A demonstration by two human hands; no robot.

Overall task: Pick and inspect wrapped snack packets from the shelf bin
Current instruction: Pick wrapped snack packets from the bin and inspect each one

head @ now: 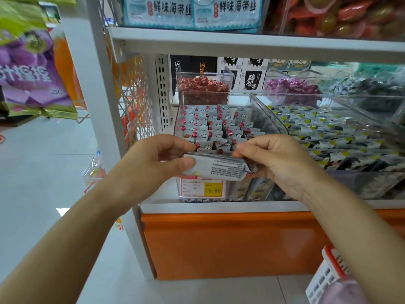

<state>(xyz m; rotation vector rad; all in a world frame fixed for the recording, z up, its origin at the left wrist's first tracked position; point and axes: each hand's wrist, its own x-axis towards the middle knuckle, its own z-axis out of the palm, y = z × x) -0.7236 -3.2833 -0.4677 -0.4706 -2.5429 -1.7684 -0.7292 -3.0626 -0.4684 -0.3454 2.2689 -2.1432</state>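
A grey-white wrapped snack packet (221,167), printed text facing up, is held level in front of the clear shelf bin (269,119). My left hand (153,159) grips its left end with thumb on top. My right hand (276,159) pinches its right end. Behind the packet the bin is packed with several rows of upright matching packets (214,126) with red dots and cloud marks. A price label (202,187) reading 15.80 is on the bin's front.
A neighbouring clear bin (333,132) to the right holds black and yellow packets. Bins of red candies (202,85) and purple candies (291,86) stand behind. The white upper shelf (241,42) overhangs. An orange base panel (230,242) lies below; a white basket (328,279) sits at bottom right.
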